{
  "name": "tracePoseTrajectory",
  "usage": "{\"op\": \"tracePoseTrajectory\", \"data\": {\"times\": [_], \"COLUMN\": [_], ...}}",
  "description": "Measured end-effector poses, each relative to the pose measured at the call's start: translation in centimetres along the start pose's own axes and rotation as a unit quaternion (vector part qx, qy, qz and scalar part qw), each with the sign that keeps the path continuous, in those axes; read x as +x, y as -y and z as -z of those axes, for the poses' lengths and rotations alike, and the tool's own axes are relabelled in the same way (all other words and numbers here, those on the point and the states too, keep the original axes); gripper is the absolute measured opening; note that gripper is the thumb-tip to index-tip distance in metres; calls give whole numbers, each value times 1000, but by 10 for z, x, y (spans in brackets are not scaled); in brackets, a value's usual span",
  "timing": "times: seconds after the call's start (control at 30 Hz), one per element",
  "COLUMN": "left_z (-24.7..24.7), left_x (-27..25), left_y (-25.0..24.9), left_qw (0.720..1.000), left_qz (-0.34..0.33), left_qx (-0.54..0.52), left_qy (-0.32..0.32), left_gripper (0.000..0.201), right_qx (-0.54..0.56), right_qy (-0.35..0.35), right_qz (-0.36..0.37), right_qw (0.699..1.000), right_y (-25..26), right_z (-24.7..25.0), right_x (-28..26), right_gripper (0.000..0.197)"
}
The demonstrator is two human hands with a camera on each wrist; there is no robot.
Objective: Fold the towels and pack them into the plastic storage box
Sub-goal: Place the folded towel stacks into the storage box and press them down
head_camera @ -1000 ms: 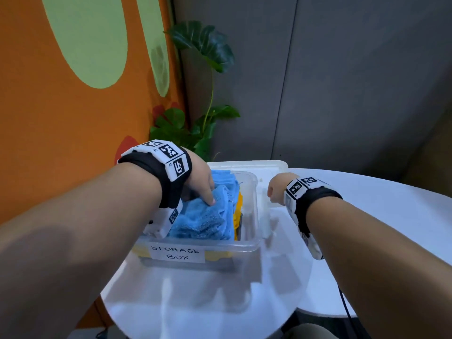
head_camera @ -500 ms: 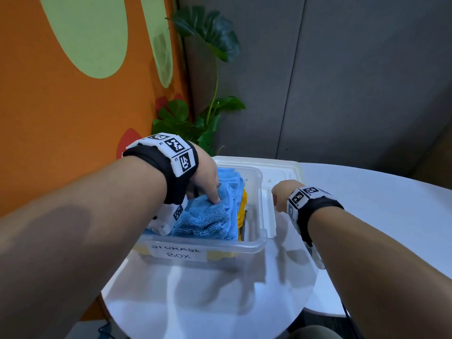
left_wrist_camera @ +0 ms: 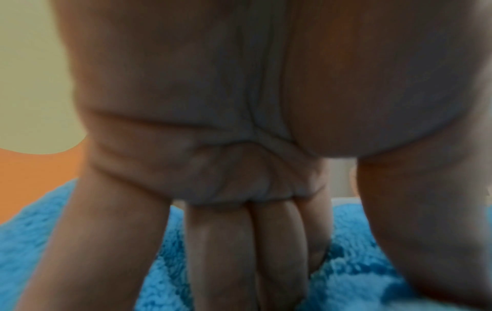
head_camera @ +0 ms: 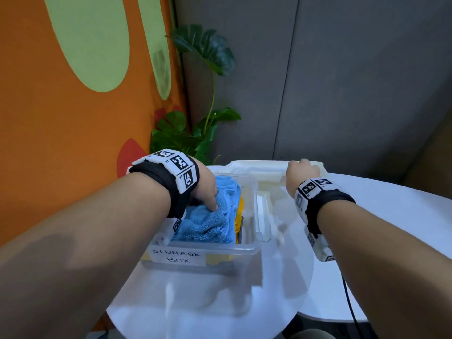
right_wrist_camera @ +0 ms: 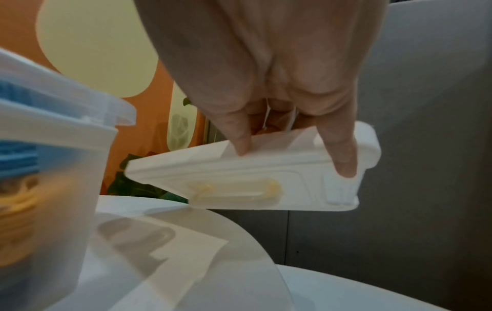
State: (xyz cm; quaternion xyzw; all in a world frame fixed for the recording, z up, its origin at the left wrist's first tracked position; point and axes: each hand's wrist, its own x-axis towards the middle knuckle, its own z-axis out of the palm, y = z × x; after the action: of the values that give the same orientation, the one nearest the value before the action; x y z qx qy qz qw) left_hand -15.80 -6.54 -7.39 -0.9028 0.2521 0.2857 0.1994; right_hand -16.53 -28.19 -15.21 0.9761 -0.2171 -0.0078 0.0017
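Orange wall with pale green ovals, grey panels, leafy plant [head_camera: 203, 133] behind white round surface [head_camera: 381, 216]. Clear storage box [head_camera: 208, 245] near left edge of surface, blue towels [head_camera: 208, 223] and yellow towels [head_camera: 239, 216] already inside. Left hand [head_camera: 205, 187] pressing blue stack down, fingers straight, gripping nothing. Right hand [right_wrist_camera: 279, 88] lifting white lid [right_wrist_camera: 266, 178] off surface beside box, fingers curled over its rim. Folding and packing apparently done; lid yet to go on.

Office nook — grey partition panels [head_camera: 342, 81]
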Motion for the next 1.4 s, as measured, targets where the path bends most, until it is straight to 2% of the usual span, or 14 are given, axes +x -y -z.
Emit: {"op": "tracePoseTrajectory", "data": {"times": [0.2,0.33,0.4,0.5,0.6,0.7,0.8,0.83,0.9,0.97,1.1,1.23,1.33,1.4], "left_z": [-12,-13,-13,-13,-18,-28,-36,-38,-41,-43,-42,-42,-44,-47], "left_x": [-15,-31,-40,-50,-55,-65,-78,-82,-90,-99,-113,-116,-115,-114], "left_y": [0,13,22,40,65,88,106,110,114,115,118,125,128,129], "left_qw": [998,995,981,956,916,847,796,786,770,752,704,718,723,722], "left_qz": [3,-8,-5,40,132,188,149,116,55,33,10,27,29,22], "left_qx": [51,-71,-159,-192,-198,-292,-349,-353,-350,-360,-421,-401,-404,-413], "left_qy": [-36,-67,-108,-218,-324,-402,-471,-494,-530,-551,-573,-568,-559,-554], "left_gripper": [40,40,36,32,40,64,82,78,56,37,37,36,37,39], "right_qx": [73,80,114,195,195,252,288,292,305,326,378,411,381,364], "right_qy": [-65,-118,-145,-177,-194,-197,-196,-194,-197,-210,-272,-309,-347,-375], "right_qz": [-48,0,33,61,116,149,167,176,193,206,210,213,192,142], "right_qw": [994,990,982,963,954,936,922,920,912,898,860,831,835,841], "right_y": [4,8,10,14,19,22,26,28,34,41,50,53,56,57], "right_z": [24,47,59,77,93,103,109,110,114,117,126,130,126,123], "right_x": [-20,-36,-44,-61,-82,-91,-94,-95,-99,-103,-110,-117,-121,-122], "right_gripper": [33,34,31,26,26,23,26,27,28,31,29,51,68,78]}}
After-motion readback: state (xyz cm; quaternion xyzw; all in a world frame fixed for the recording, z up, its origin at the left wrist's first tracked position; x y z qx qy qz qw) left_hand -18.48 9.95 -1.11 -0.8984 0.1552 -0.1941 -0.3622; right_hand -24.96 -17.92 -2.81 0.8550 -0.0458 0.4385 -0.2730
